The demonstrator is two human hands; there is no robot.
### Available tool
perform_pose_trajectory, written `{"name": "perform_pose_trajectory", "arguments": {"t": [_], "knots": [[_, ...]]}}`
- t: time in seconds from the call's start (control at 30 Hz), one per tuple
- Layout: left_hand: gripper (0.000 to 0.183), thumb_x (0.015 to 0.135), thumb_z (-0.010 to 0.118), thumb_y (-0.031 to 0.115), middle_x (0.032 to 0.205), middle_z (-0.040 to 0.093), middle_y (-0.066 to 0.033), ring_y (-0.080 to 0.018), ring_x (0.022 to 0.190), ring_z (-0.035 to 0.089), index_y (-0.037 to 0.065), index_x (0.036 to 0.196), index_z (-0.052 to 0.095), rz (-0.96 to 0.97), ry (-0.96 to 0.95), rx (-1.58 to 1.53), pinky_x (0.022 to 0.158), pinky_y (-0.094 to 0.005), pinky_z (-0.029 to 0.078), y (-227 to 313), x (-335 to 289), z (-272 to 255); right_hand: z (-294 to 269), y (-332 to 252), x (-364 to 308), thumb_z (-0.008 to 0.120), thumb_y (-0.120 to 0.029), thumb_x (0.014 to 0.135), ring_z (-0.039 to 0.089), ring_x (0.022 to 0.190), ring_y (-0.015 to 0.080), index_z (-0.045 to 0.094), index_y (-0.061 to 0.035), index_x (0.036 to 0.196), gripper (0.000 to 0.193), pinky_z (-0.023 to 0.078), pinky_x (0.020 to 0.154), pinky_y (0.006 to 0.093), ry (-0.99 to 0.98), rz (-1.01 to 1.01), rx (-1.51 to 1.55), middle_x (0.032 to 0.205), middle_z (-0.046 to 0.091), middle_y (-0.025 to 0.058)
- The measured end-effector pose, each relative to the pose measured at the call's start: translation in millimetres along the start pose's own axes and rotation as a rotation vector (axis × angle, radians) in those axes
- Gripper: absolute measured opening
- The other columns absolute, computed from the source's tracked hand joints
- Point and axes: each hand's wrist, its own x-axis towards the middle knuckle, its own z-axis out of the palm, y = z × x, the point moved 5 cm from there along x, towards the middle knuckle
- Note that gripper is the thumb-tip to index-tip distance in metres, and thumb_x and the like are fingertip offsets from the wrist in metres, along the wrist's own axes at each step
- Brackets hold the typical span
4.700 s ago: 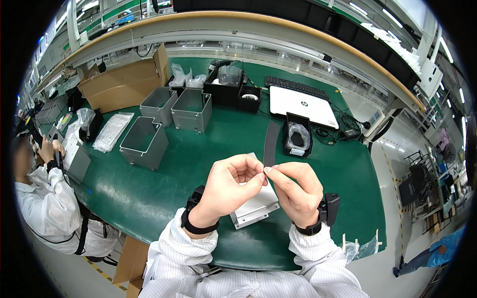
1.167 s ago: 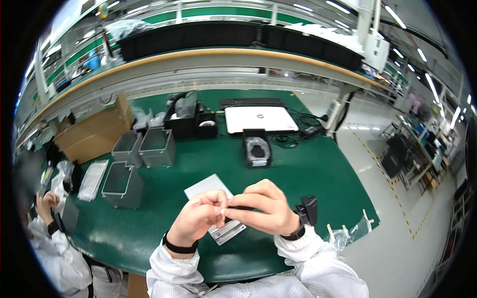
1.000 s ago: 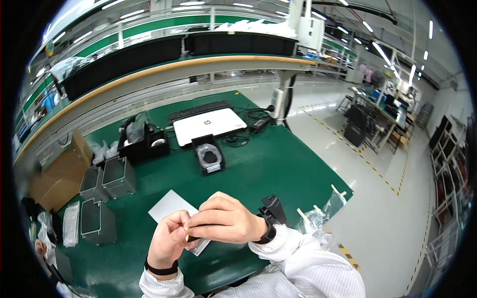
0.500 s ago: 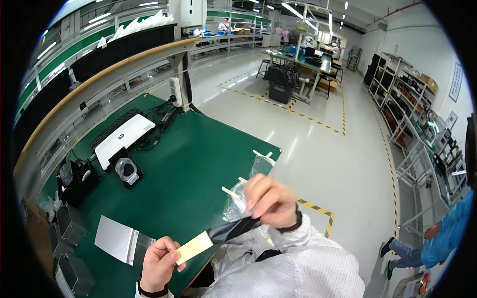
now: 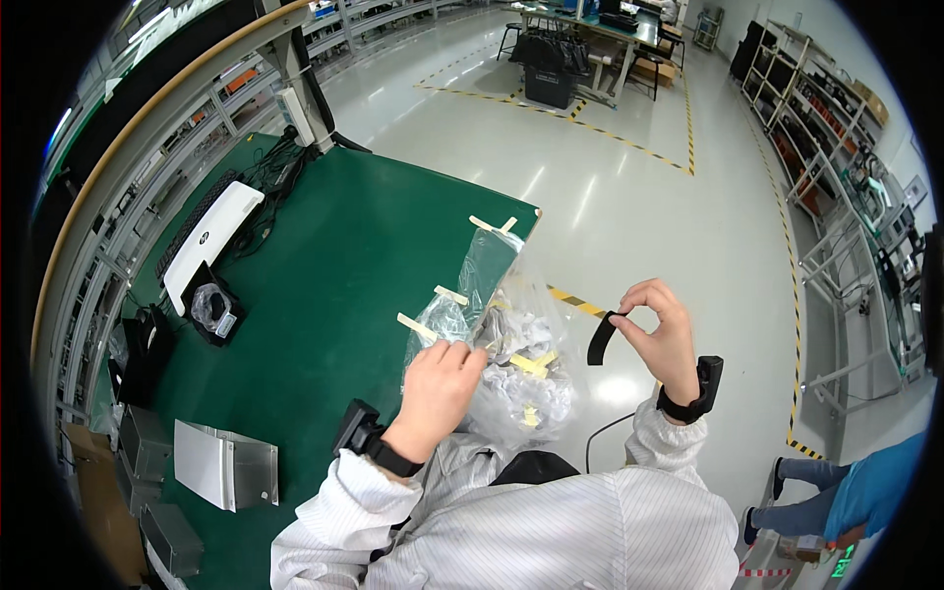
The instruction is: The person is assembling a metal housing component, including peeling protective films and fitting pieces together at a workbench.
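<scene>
My right hand [image 5: 661,334] is held up at the right, thumb and forefinger pinching one end of a short black strip [image 5: 601,341]. The strip hangs down in a slight curve over the floor. My left hand [image 5: 439,391] is closed, its fingers curled at the near rim of a clear plastic bag [image 5: 482,265]; its thumb and whatever it may hold are hidden. Pieces of cream tape [image 5: 418,327] fix the bag to the table's right edge. Inside lie crumpled pale scraps [image 5: 521,329] and a yellow strip [image 5: 532,365].
On the green table [image 5: 334,265] stand a white device [image 5: 211,236], a black keyboard [image 5: 197,221], a black holder [image 5: 211,307] and a grey metal bracket [image 5: 221,462]. Grey bins [image 5: 172,536] line the left side. A person in blue [image 5: 880,492] is at the lower right.
The yellow backing has come apart from the black strip and left my left hand's visible grasp. My right hand moved right with the strip; my left hand moved right to the bag.
</scene>
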Motion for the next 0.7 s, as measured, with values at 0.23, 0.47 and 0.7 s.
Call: {"name": "perform_pose_trajectory", "arguments": {"t": [0.23, 0.47, 0.7], "knots": [[0.02, 0.076, 0.066, 0.013, 0.093, 0.061, -0.0044, -0.0221, 0.097, 0.054, 0.01, 0.096, 0.066, 0.115, -0.244, 0.433, 0.08, -0.0371, 0.041, -4.0, 3.4, 72.3, 49.7, 7.6, 6.5, 0.078, -0.003, 0.076, 0.062, 0.094, 0.0262, 0.064, -0.0039, 0.089, 0.019, 0.049, 0.085, 0.0349, -0.148, 0.017, 0.176, 0.095, 0.064, 0.0073], [0.029, 0.087, 0.065, 0.011, 0.124, 0.063, -0.0093, -0.0283, 0.117, 0.053, 0.005, 0.116, 0.064, -0.234, 0.04, -0.568, 0.098, -0.0392, 0.043, -21.4, 17.2, -9.3, 89.0, -48.9, 33.4, 0.063, -0.009, 0.092, 0.062, 0.094, 0.028, 0.066, -0.0011, 0.094, 0.009, 0.048, 0.084, 0.0361, -0.28, -0.108, 0.353, 0.096, 0.065, 0.0108], [0.031, 0.083, 0.075, 0.012, 0.109, 0.064, -0.0092, -0.022, 0.097, 0.061, 0.003, 0.111, 0.064, -0.442, 0.231, -0.574, 0.088, -0.033, 0.048, -35.2, -19.2, -79.6, 133.8, -136.8, 41.9, 0.058, -0.008, 0.095, 0.062, 0.09, 0.0259, 0.067, -0.0005, 0.098, 0.012, 0.048, 0.082, 0.0343, -0.47, -0.223, 0.59, 0.095, 0.065, 0.0114]]}}
